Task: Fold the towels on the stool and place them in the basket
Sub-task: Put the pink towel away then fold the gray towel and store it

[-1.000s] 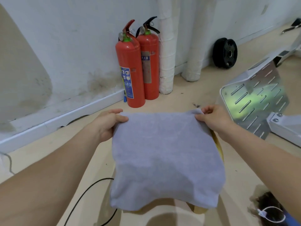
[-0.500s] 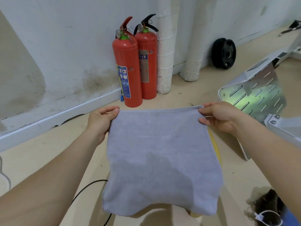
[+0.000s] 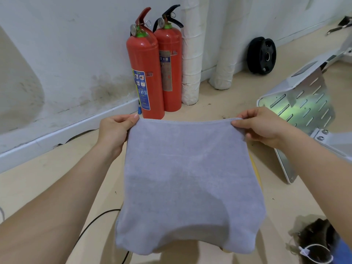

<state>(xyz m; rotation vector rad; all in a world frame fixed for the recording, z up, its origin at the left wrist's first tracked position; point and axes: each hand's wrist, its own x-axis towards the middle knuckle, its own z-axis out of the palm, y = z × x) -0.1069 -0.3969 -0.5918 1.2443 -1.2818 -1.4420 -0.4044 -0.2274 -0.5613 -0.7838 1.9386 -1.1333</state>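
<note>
Soft grey terry towel (image 3: pixel 190 178), squarish, top corners pinched by left hand (image 3: pixel 114 130) and right hand (image 3: pixel 262 126); stool under towel mostly hidden, yellow sliver (image 3: pixel 254 164) at towel's right edge.

We see a plain grey-lilac towel (image 3: pixel 190 178); a thin yellow strip (image 3: pixel 255 168) shows at its three o'clock edge; at twelve o'clock stand two red fire extinguishers (image 3: pixel 146 73), green at the necks, one blue-labelled with a red lever, the other black-levered; the wall (image 3: pixel 66 44) is white with grey smudges; the floor (image 3: pixel 47 183) beige; at two o'clock a black weight plate (image 3: pixel 262 55); at three o'clock a silver panel (image 3: pixel 304 105), slotted in rows, with a green sheen; at seven o'clock a black cable (image 3: pixel 114 210).
</note>
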